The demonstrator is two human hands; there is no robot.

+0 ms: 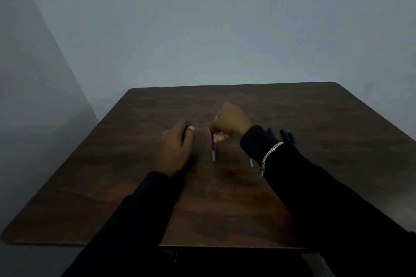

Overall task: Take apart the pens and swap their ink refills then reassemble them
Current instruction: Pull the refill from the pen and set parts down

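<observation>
sleeves [139,220] foremost; right hand [231,122] pinches blue refill [212,146], left hand [176,148] grips pen barrel [184,133].

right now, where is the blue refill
Head view, centre: the blue refill is pinched in the right hand, just right of the left hand.

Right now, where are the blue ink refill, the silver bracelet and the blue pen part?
blue ink refill [212,145]: head view, middle of its blue stretch.
silver bracelet [271,153]: head view, middle of its chain.
blue pen part [290,136]: head view, its blue body.
</observation>
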